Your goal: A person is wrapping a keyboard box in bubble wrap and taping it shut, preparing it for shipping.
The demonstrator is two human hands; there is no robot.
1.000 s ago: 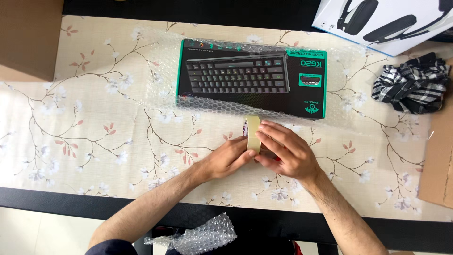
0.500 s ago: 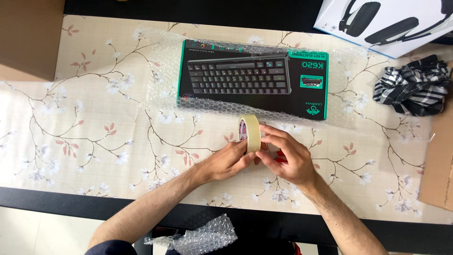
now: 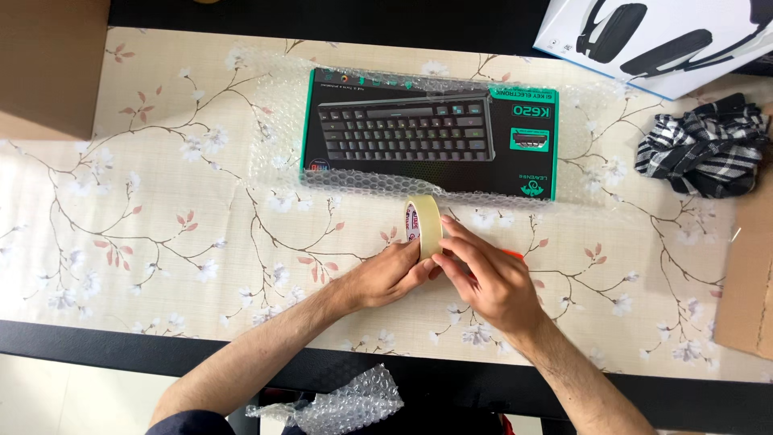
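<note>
On floral tablecloth (image 3: 145, 201): boxed keyboard (image 3: 431, 133) on bubble wrap (image 3: 274, 161), unmoved. Tape roll (image 3: 423, 225) now raised upright, near box's front edge. My left hand (image 3: 386, 278) and right hand (image 3: 483, 278) both pinch it. Open room at left.

Matt paper tape roll (image 3: 423, 226); glossy bubble wrap (image 3: 274, 145).

This is looking like a home used for packing goods: a floral cloth (image 3: 161, 209) is covering the counter (image 3: 97, 338), a boxed keyboard (image 3: 431, 133) is lying on bubble wrap (image 3: 274, 153), and cardboard boxes (image 3: 48, 64) and a headphone box (image 3: 660, 36) are crowding the edges.
</note>
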